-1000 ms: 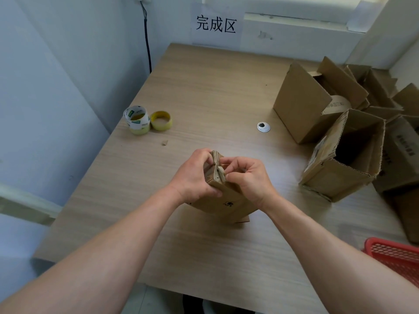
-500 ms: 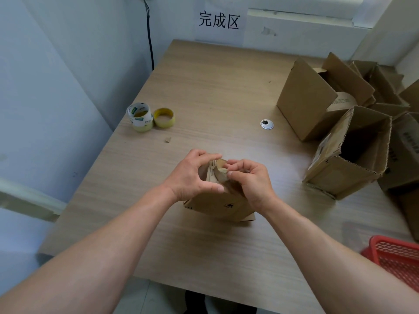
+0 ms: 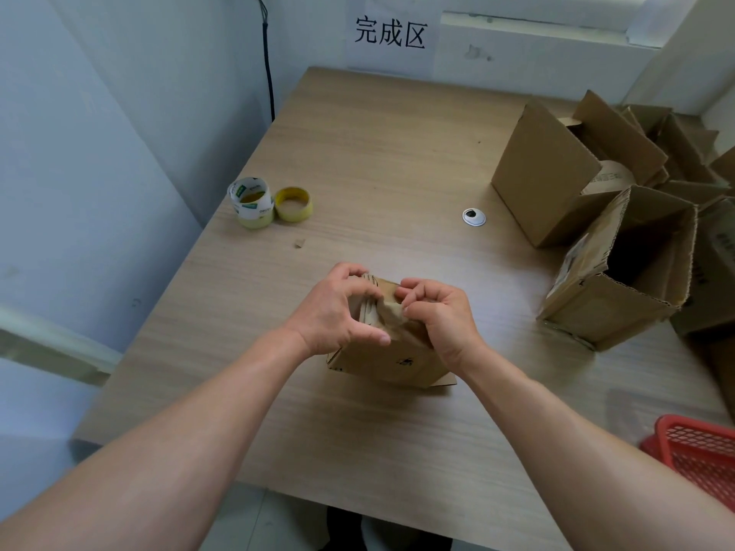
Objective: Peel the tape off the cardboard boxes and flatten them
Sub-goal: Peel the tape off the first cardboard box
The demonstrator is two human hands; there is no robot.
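A small brown cardboard box (image 3: 387, 361) stands on the wooden table (image 3: 397, 161) in front of me. My left hand (image 3: 336, 310) grips its upper left side, fingers over the top edge and thumb across the near face. My right hand (image 3: 439, 316) is curled at the top right and pinches a crumpled strip of brown tape (image 3: 391, 314) at the box's top. The top flaps are mostly hidden by my fingers.
Several open cardboard boxes (image 3: 620, 264) crowd the table's right side. Two tape rolls (image 3: 270, 202) stand at the left edge, with a small cardboard scrap (image 3: 299, 243) near them. A white cable grommet (image 3: 474, 217) sits mid-table. A red basket (image 3: 704, 457) is at the lower right.
My hands and the box have shifted only slightly. The tape strip between my hands looks more bunched and lifted from the box top than a second ago.
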